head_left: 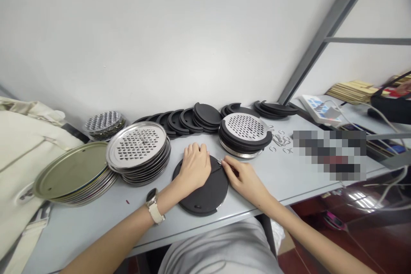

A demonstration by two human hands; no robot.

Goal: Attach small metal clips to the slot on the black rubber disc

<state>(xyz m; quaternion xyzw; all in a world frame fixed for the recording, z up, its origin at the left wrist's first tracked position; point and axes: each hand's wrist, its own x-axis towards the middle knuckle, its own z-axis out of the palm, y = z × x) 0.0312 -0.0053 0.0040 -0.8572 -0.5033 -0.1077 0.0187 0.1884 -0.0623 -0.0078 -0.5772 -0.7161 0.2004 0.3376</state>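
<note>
A flat black round disc [202, 197] with a small hole near its front edge lies on the table before me. My left hand [195, 165] rests over its far left part, with the fingers bent over the far rim. At the disc's upper right edge, my right hand [239, 175] pinches a small shiny metal ring [220, 162]; its exact shape is partly hidden by the fingertips. Just behind my right hand stands a stack topped by a perforated metal grater disc [245, 127] in a black rim [247, 143].
Left stand a stack of metal grater plates [138, 145], olive round trays [73, 169] and small graters [104, 123]. Black discs [207, 115] line the wall. Loose metal rings and clips [281, 140] lie right. A grey metal post [321, 47] rises at the back right.
</note>
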